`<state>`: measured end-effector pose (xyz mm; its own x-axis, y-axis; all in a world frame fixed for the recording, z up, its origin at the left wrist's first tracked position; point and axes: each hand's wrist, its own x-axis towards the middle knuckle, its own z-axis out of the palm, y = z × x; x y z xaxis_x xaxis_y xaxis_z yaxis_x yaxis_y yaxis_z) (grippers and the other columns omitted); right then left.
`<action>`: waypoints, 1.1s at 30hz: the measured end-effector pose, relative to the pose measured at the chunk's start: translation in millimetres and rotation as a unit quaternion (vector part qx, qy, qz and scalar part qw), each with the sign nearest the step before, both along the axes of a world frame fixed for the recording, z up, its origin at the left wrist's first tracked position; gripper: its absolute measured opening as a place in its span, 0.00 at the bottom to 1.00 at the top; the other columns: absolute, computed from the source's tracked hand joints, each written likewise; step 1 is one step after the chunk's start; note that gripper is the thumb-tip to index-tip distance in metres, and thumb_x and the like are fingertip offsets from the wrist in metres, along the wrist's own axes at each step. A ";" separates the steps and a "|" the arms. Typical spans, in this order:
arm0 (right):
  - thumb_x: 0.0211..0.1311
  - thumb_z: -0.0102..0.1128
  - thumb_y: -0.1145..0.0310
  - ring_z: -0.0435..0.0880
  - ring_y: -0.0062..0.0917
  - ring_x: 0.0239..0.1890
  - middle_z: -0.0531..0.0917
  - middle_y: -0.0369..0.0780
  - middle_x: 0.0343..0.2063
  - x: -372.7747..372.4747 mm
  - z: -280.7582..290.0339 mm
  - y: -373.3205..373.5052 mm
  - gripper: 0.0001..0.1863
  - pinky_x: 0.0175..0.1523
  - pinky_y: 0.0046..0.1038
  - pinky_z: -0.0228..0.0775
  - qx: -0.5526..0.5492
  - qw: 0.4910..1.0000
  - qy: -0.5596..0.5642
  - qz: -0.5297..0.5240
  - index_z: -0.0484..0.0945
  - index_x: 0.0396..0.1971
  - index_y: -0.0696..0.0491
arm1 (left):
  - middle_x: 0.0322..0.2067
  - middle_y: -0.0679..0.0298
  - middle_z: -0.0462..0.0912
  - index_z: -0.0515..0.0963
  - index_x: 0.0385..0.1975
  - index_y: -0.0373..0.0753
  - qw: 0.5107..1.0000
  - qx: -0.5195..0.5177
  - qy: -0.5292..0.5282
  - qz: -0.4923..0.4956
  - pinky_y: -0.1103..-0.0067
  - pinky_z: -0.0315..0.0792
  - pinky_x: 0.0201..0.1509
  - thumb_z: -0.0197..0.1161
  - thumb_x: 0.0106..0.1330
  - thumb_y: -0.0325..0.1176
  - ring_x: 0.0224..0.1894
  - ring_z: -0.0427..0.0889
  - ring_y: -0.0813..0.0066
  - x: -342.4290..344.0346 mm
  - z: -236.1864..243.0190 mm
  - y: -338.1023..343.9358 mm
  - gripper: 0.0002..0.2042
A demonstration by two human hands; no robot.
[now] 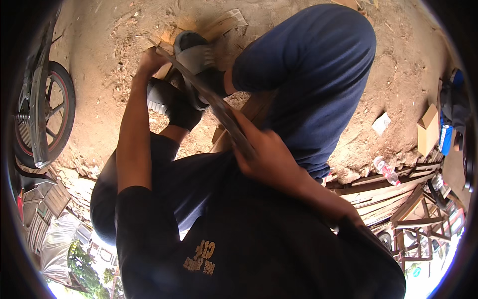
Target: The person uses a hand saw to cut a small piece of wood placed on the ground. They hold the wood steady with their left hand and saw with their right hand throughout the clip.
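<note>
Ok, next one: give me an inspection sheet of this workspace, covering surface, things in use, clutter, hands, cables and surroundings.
Surface: dirt floor, brown and rough.
Things in use: long narrow tool, slanting between the hands; exact kind unclear.
Clutter: plastic bottle, white scrap and cardboard box, all toward the right.
Hands: right hand closed around the tool's near end; left hand by its far end, grip unclear.
Cables: nothing seen.
Surroundings: spoked wheel at left, wooden frame at lower right.

I read: long tool (216, 103) dull, material unclear; trousers (318, 84) matt cloth; ground (393, 55) rough dirt; bottle (386, 171) glossy plastic; box (428, 130) matt cardboard.
</note>
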<state>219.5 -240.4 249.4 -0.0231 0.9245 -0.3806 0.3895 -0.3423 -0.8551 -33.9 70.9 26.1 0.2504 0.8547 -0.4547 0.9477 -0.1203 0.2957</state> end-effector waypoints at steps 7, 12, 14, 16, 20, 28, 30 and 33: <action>0.54 0.58 0.78 0.83 0.48 0.26 0.81 0.52 0.23 -10.2 -14.7 35.0 0.35 0.33 0.38 0.78 -0.019 0.999 0.041 -0.011 0.61 0.65 0.58 | 0.36 0.42 0.84 0.80 0.43 0.32 0.998 0.003 0.033 -0.056 0.63 0.78 0.45 0.73 0.49 0.51 0.44 0.84 0.48 -10.0 -20.6 15.2 0.29; 0.55 0.58 0.78 0.83 0.48 0.26 0.81 0.53 0.22 0.6 8.2 0.3 0.34 0.34 0.38 0.78 0.000 0.998 0.053 -0.038 0.61 0.64 0.60 | 0.37 0.40 0.83 0.79 0.44 0.31 0.999 0.019 -0.010 -0.044 0.62 0.77 0.46 0.74 0.48 0.48 0.43 0.84 0.45 14.4 5.3 6.5 0.29; 0.55 0.58 0.78 0.83 0.48 0.27 0.81 0.53 0.23 2.5 6.6 6.8 0.33 0.34 0.38 0.78 0.012 0.997 0.064 -0.031 0.62 0.63 0.60 | 0.37 0.40 0.83 0.79 0.44 0.31 0.998 0.000 -0.033 -0.047 0.62 0.77 0.45 0.76 0.46 0.49 0.43 0.84 0.46 1.6 2.5 12.8 0.31; 0.56 0.58 0.78 0.84 0.48 0.28 0.82 0.54 0.25 -0.4 -1.3 27.0 0.32 0.36 0.38 0.79 -0.009 0.998 0.056 -0.022 0.63 0.63 0.61 | 0.38 0.41 0.83 0.78 0.45 0.32 0.994 -0.112 0.004 0.009 0.62 0.77 0.45 0.76 0.45 0.50 0.44 0.84 0.45 -0.4 -5.6 13.9 0.32; 0.56 0.59 0.77 0.84 0.49 0.30 0.82 0.55 0.28 -2.6 -1.3 29.4 0.30 0.37 0.38 0.78 -0.008 0.998 0.049 -0.028 0.65 0.61 0.62 | 0.40 0.41 0.83 0.77 0.48 0.33 0.997 -0.026 0.047 -0.062 0.62 0.77 0.46 0.76 0.44 0.52 0.45 0.83 0.44 -11.5 -25.6 16.5 0.34; 0.59 0.58 0.77 0.85 0.47 0.34 0.83 0.55 0.32 -5.7 -4.3 29.3 0.29 0.41 0.37 0.78 -0.009 0.998 0.052 -0.027 0.65 0.62 0.61 | 0.44 0.41 0.82 0.75 0.53 0.36 0.999 0.021 -0.019 -0.039 0.60 0.76 0.52 0.74 0.44 0.53 0.49 0.81 0.42 6.7 4.7 -8.8 0.37; 0.59 0.58 0.77 0.85 0.47 0.35 0.83 0.54 0.34 -5.1 7.4 17.2 0.29 0.41 0.36 0.78 0.028 0.999 0.027 -0.019 0.65 0.61 0.60 | 0.44 0.42 0.82 0.75 0.53 0.36 0.997 0.066 -0.003 -0.051 0.59 0.76 0.52 0.74 0.44 0.54 0.48 0.81 0.42 7.5 3.6 -13.7 0.37; 0.57 0.57 0.77 0.82 0.53 0.29 0.82 0.55 0.29 3.5 35.1 -22.9 0.33 0.36 0.46 0.76 -0.027 0.996 0.075 -0.033 0.59 0.65 0.58 | 0.43 0.40 0.82 0.75 0.52 0.39 0.995 0.069 0.057 -0.033 0.59 0.76 0.52 0.71 0.43 0.59 0.48 0.81 0.43 9.1 27.4 -13.7 0.39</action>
<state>223.0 -263.3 284.5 -0.0227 0.9043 -0.4264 0.2340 -0.4098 -0.8816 -24.8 57.1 53.5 0.2614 0.8944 -0.3629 0.9628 -0.2151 0.1635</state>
